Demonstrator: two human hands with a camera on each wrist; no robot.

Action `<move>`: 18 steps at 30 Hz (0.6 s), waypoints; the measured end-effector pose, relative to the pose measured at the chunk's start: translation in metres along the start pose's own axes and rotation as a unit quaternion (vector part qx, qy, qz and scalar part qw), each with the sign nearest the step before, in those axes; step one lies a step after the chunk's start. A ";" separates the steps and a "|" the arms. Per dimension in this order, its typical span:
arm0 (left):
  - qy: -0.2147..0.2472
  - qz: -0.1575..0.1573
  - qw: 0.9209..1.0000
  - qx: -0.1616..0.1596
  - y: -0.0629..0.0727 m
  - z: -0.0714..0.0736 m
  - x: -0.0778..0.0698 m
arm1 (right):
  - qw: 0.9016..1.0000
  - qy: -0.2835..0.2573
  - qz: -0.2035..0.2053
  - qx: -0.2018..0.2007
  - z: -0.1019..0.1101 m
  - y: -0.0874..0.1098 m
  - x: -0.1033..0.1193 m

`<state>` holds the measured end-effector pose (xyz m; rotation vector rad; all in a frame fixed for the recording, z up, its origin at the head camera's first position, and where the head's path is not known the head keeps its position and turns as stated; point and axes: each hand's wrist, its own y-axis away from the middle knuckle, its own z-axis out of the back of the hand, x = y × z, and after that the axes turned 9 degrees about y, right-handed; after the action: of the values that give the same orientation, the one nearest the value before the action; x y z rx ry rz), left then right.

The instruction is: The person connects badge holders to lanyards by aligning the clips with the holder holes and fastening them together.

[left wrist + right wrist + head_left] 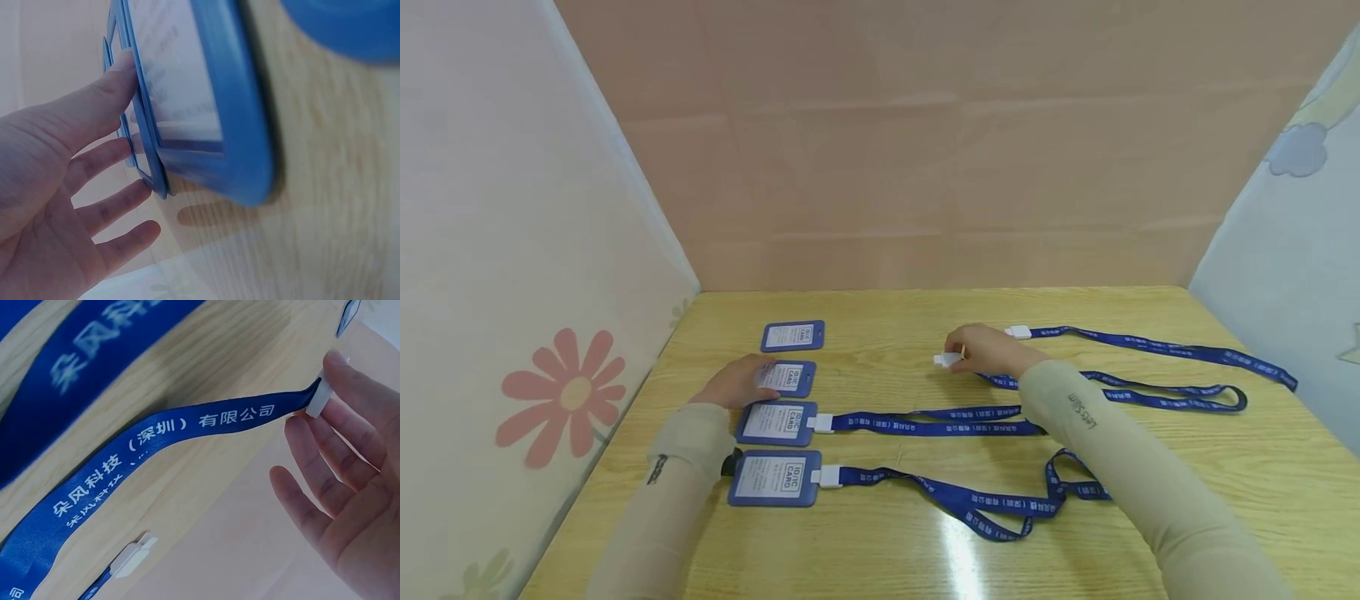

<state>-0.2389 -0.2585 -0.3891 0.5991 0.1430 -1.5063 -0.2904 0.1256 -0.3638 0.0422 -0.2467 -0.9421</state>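
My left hand [733, 382] holds the blue-framed ID card holder [795, 379] that lies second from the back, its thumb on one side and fingers at the other. In the left wrist view, the ring and little fingers [134, 240] stand free of it. Further right, the thumb and fingers of my right hand [988, 350] pinch the white plastic clip [947, 360] of a blue lanyard [169, 434] with white print. This clip is lifted a little off the table, its tongue pointing left toward the card holder, with a gap between.
Nearer the front, two card holders [775, 478] are joined to lanyards [985, 498] stretching rightward. A separate card holder [793, 335] lies at the back left. Another lanyard with a white clip [1018, 332] lies at the back right of the wooden table [880, 550].
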 end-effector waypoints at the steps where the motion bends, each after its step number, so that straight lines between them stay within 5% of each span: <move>1: 0.003 0.002 1.000 0.000 -0.001 -0.001 0.000 | 1.000 0.000 0.000 0.000 0.000 -0.001 0.001; 18: 0.002 -0.014 1.000 -0.010 -0.011 -0.009 -0.011 | 1.000 0.011 0.020 0.002 -0.002 -0.009 0.015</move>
<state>-0.2477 -0.2437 -0.3949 0.5867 0.1708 -1.5285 -0.2886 0.1086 -0.3640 0.0506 -0.2283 -0.9004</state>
